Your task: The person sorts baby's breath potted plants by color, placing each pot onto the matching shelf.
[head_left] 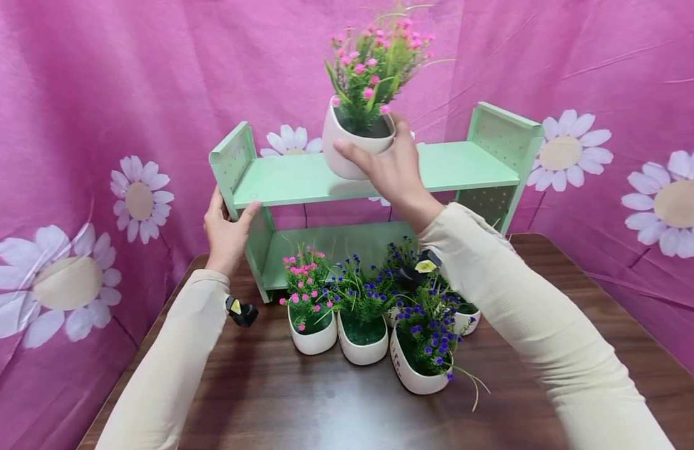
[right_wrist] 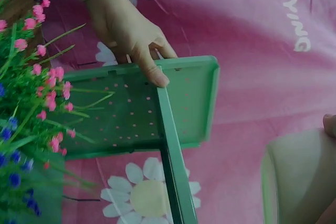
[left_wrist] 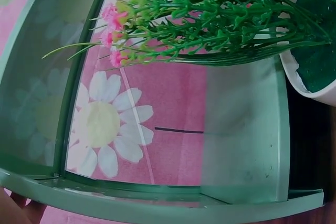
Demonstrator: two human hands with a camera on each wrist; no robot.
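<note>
The right grip point(head_left: 400, 172) pinches a white pot point(head_left: 331, 134) between thumb and fingers, holding it above the upper board of a pale green shelf point(head_left: 293, 178), with a gap beneath. The pot is smooth, rounded at its base, with a curving rim; dark filling shows inside, and from it rise pink flowers point(head_left: 368, 93), green leaves and long thin blades, slightly blurred at the top. The left grip point(head_left: 228, 231) clasps the shelf's left side, thumb on the front edge.

Long cream sleeves point(head_left: 169, 350) sit beside black wrist cameras point(head_left: 245, 314) bearing small yellow labels point(head_left: 426, 266)
</note>
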